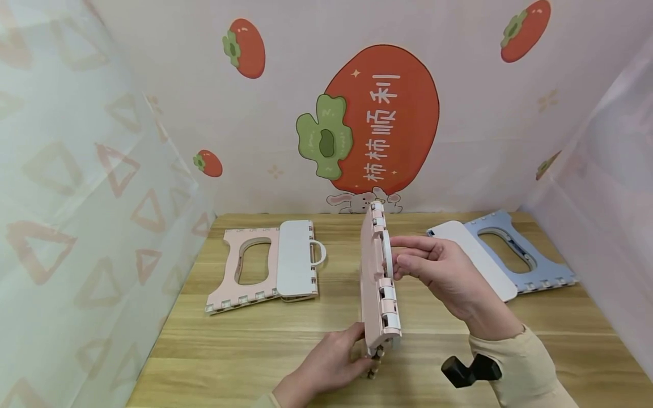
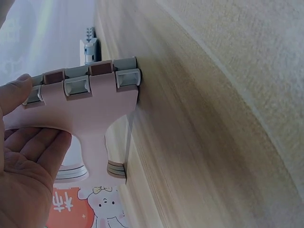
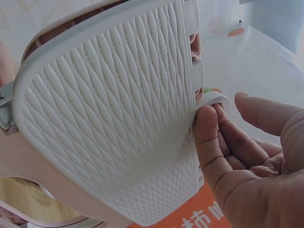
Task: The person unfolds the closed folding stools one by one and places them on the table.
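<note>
A pink and white folding stool (image 1: 373,283), folded flat, stands on edge in the middle of the table. My left hand (image 1: 334,360) grips its near lower end, fingers through the leg's cut-out and thumb over the hinged edge, as the left wrist view shows. At the upper edge, my right hand (image 1: 449,277) has curled fingers hooked at the small white carry handle (image 3: 213,98); its thumb stays off the stool. The textured white seat (image 3: 114,114) faces the right wrist camera. From the head view, the seat's surface is hidden.
Another folded pink and white stool (image 1: 250,263) lies flat at the left, its handle loop pointing inward. A folded blue and white stool (image 1: 479,255) lies at the back right. The wooden table (image 1: 229,362) ends at a wall (image 1: 479,170) printed with persimmons.
</note>
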A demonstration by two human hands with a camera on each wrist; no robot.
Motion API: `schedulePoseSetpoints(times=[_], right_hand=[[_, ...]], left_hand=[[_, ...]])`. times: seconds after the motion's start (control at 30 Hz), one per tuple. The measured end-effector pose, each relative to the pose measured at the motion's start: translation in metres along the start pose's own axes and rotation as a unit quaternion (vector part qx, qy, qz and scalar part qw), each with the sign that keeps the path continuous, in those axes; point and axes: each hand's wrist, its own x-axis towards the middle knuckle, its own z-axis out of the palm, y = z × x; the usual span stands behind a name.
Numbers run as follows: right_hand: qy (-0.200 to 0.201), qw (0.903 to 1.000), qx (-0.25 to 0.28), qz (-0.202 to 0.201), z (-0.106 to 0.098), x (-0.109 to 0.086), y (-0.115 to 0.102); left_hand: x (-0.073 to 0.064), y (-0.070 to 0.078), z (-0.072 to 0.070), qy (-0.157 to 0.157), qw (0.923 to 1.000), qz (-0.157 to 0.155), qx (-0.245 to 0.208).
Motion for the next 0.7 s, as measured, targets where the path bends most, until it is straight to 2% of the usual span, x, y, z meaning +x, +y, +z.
schedulePoseSetpoints(times=[0.3, 0.7], right_hand=[[-0.019, 0.9997, 0.013, -0.007, 0.0004, -0.0003, 0.0009], [-0.047, 0.9973, 0.03, -0.049, -0.0053, -0.0032, 0.0046]], left_hand=[[-0.0003, -0.001, 0.0026, 0.009, 0.9998, -0.002, -0.02], [-0.002, -0.0039, 0.0043, 0.021, 0.9994, 0.016, -0.023]])
